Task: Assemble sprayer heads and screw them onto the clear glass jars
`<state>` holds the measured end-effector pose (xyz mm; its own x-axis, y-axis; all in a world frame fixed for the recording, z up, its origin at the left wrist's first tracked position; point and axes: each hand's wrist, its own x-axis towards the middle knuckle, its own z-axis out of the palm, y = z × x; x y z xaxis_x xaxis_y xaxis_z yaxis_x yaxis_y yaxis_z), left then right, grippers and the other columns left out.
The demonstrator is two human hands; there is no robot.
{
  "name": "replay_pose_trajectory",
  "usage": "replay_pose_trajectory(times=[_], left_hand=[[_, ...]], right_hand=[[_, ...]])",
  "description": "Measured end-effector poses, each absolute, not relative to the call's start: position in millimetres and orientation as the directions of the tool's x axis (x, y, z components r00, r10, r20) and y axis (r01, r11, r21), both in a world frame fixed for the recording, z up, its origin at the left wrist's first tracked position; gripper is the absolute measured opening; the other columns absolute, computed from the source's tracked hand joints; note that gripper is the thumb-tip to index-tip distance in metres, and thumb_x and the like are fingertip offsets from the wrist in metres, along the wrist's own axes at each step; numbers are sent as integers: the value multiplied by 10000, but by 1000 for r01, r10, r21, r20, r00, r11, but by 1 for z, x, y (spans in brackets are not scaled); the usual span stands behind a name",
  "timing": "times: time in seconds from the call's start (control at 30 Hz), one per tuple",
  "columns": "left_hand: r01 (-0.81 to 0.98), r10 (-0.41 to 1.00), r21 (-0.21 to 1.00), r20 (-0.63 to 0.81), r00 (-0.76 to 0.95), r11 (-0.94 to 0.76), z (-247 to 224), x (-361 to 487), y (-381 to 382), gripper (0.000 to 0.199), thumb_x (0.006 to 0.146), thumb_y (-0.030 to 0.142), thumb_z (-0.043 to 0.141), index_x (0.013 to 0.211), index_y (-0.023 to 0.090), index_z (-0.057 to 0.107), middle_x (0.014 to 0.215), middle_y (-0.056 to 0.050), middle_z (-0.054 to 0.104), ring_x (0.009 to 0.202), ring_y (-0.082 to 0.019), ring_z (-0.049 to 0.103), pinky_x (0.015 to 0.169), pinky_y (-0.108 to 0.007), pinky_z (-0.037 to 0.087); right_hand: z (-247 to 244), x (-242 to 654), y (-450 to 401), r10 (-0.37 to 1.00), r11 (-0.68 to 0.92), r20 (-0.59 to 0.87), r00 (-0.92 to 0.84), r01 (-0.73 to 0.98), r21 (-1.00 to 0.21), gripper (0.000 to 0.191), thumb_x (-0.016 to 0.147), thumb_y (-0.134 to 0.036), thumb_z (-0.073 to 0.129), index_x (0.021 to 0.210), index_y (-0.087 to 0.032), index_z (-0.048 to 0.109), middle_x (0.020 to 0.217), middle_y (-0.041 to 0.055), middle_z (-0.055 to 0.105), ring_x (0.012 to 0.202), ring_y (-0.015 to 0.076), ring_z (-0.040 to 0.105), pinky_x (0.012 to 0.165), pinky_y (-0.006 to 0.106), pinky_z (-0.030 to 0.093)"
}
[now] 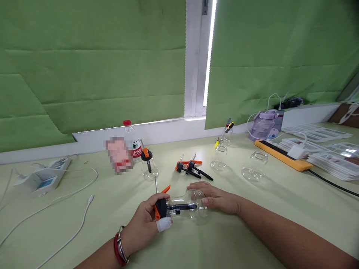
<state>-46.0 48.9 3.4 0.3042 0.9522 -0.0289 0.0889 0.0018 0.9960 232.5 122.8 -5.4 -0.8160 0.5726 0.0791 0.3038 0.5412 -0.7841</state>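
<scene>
A clear glass bottle [193, 217] lies on its side between my hands, low over the table or resting on it; I cannot tell which. Its neck carries a black-and-orange cap [160, 209] with a thin metal tube outside and a black stem inside the glass. My left hand [144, 218], its thumb wrapped in white tape, is closed round the cap. At the rounded base, my right hand [220, 198] grips the bottle with thumb and fingers. Beyond them lie two loose caps of this kind [179, 169]. One similar bottle [155, 172] stands capped.
Open glass bottles [219, 165] [254, 172] stand right of centre, with a jar of screwdrivers [227, 139] behind. Further right are a purple jug [262, 127], an orange power strip [283, 155] and stacked white panels [333, 162]. White cables [81, 224] and a water bottle [129, 132] are left.
</scene>
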Motion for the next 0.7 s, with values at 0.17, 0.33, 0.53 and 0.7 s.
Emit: replay_pose_trajectory(times=[0.17,0.33,0.53,0.7], left_hand=[[97,962,995,-27,273,1,1,-48,52,455,653,230,772,1067,215,582,856,9,542,718,-110,511,663,-220,450],[96,968,995,-33,247,9,-2,-51,55,466,659,243,769,1081,218,574,866,-4,570,730,-126,523,681,-243,464],[114,972,993,-35,233,9,2,-49,52,461,628,254,779,1047,209,591,875,-8,561,727,-131,516,661,-246,463],[109,968,994,-38,248,11,5,-48,51,471,621,257,781,1049,209,589,897,-10,554,737,-137,518,673,-258,461]], right_hand=[[-12,235,123,598,471,56,-800,293,-832,608,896,-582,379,1414,-265,345,1444,88,374,1373,286,208,1122,508,98],[-21,236,123,593,360,69,-802,187,-914,1043,695,-597,668,1464,-253,53,1462,142,290,1354,309,251,1093,510,203],[-14,235,122,610,448,49,-791,293,-844,814,729,-531,667,1403,-242,313,1391,112,370,1313,312,300,1084,481,247],[-10,234,124,576,546,83,-813,308,-779,549,877,-548,455,1330,-239,475,1420,91,390,1346,302,244,1109,481,183]])
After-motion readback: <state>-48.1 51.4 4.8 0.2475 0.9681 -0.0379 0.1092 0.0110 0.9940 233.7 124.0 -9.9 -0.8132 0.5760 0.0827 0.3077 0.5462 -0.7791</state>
